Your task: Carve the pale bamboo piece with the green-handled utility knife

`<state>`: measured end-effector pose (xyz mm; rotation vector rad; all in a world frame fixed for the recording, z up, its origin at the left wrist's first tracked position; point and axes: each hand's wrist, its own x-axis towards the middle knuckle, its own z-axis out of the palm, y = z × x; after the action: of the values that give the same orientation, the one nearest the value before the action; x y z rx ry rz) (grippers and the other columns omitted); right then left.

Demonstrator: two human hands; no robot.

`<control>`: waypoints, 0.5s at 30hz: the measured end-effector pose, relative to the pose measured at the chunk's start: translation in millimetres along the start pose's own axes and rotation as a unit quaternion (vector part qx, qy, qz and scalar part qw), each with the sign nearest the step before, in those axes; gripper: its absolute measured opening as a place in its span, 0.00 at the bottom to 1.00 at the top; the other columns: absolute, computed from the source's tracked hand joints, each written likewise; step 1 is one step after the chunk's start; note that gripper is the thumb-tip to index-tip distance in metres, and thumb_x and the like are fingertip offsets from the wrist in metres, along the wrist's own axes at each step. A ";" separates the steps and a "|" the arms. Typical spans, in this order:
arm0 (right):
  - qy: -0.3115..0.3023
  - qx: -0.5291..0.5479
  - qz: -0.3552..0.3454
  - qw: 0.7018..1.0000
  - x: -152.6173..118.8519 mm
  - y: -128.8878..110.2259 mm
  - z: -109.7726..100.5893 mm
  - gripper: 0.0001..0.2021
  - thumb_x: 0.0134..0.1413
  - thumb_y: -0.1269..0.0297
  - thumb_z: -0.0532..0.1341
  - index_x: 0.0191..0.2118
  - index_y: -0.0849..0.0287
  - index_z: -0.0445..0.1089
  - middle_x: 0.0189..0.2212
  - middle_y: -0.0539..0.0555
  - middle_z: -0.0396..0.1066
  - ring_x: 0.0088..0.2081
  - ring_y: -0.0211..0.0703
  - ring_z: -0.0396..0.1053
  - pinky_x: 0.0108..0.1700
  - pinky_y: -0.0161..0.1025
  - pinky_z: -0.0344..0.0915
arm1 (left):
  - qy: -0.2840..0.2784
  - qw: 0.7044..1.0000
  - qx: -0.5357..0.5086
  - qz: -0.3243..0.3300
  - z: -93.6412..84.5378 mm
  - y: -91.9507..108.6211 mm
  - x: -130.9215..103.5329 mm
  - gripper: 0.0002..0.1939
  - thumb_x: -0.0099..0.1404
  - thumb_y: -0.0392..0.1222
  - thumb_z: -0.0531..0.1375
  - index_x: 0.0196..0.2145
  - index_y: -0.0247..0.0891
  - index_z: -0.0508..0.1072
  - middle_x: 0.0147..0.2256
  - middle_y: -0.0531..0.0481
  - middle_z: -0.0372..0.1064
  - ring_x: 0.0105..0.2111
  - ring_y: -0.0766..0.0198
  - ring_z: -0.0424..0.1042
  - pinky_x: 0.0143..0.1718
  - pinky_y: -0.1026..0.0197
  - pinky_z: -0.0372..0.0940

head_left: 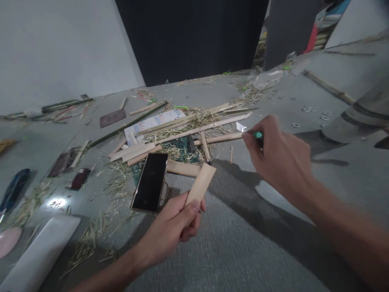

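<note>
My left hand [182, 219] is closed around the lower end of a flat, pale bamboo strip [203, 182], whose squared upper end sticks out. To the right and farther away, my right hand [275, 156] pinches a small green-handled knife [257, 134]; a bright, blade-like tip shows beyond the fingertips, and the fingers hide most of the handle. Just left of my left hand lies a dark-screened phone [150, 181]. Behind the held strip, another flat bamboo piece [184, 168] rests near the phone. A long bamboo stick [223, 138] reaches toward the right fingertips; contact cannot be made out.
Shavings [209, 118] and bamboo strips [203, 126] are heaped at the centre. On the left are sandpaper pieces [113, 118], a blue-handled tool [15, 188] and a white block [42, 251]. Several washers [308, 108] and a clear container [361, 117] stand right. Dark panel [194, 38] behind.
</note>
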<state>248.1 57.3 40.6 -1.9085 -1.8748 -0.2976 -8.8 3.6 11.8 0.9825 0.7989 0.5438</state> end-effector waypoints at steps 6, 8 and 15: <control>-0.045 0.145 -0.118 0.981 -21.2 -18.7 8.1 0.11 0.71 0.55 0.51 0.48 0.57 0.61 0.27 0.52 0.71 0.24 0.43 0.65 0.26 0.38 0.51 | 0.058 0.997 -0.046 0.008 -5.6 -3.8 11.7 0.14 0.72 0.47 0.59 0.49 0.36 0.70 0.31 0.53 0.64 0.23 0.72 0.58 0.23 0.67 0.50; -0.059 0.183 -0.166 0.967 -30.2 -26.8 9.2 0.09 0.71 0.59 0.51 0.48 0.57 0.61 0.31 0.53 0.72 0.27 0.42 0.67 0.28 0.38 0.55 | 0.083 0.992 -0.098 0.012 -6.2 -5.5 15.4 0.17 0.71 0.52 0.59 0.45 0.34 0.71 0.28 0.56 0.57 0.23 0.73 0.51 0.24 0.67 0.46; -0.094 0.209 -0.303 0.925 -38.8 -36.3 13.3 0.08 0.71 0.62 0.52 0.44 0.58 0.65 0.36 0.54 0.71 0.35 0.44 0.69 0.35 0.40 0.60 | 0.127 0.982 -0.130 0.058 -2.4 -6.9 14.7 0.21 0.68 0.58 0.65 0.40 0.38 0.65 0.26 0.57 0.61 0.24 0.72 0.56 0.26 0.68 0.51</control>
<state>208.1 28.0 17.2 -1.0788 -2.3939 0.1076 -1.5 12.2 -0.1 0.7292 0.8757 0.8647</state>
